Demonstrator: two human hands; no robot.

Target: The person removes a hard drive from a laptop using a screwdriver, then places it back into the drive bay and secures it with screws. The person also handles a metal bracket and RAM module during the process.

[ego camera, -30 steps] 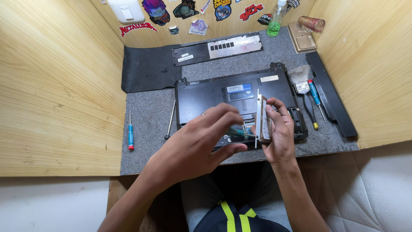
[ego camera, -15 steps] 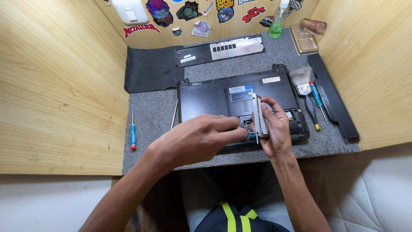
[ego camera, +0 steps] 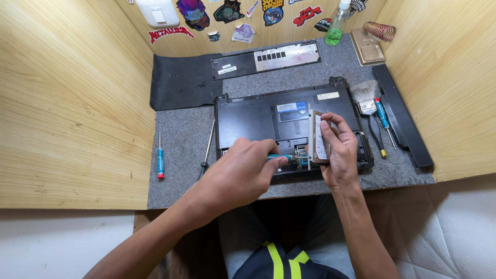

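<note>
Head view: the right hand (ego camera: pixel 338 155) is closing its grip on a drive (ego camera: pixel 319 138), thumb on the near face and fingers curling over the top edge, holding it up on edge above the open bay at the right front of the laptop (ego camera: pixel 258 116). The left hand (ego camera: pixel 243 173) is gripping a screwdriver (ego camera: pixel 281 157) with a teal handle, fingers wrapping it so that only the front of the handle and the shaft are showing.

The screwdriver is lying almost level, its long axis running left to right, and its tip is pointing at the drive's lower left edge, where a metal bracket is sitting; tip and bracket are looking as if they are touching, though the contact itself is too small to make out. The drive's long axis is running away from the person, nearly upright on its edge, so the tool is meeting it side-on. The right hand is the nearer one to the drive; the left is reaching it only through the tool.

The drive is showing as a thin, flat rectangle with a white label on the face turned towards the left hand and a brownish metal rim. The laptop is lying bottom-up on the grey surface (ego camera: pixel 175 155), its cover (ego camera: pixel 266 57) resting behind it. Another screwdriver (ego camera: pixel 160 161) is lying well apart to the left, and a brush (ego camera: pixel 366 95) near the right.
</note>
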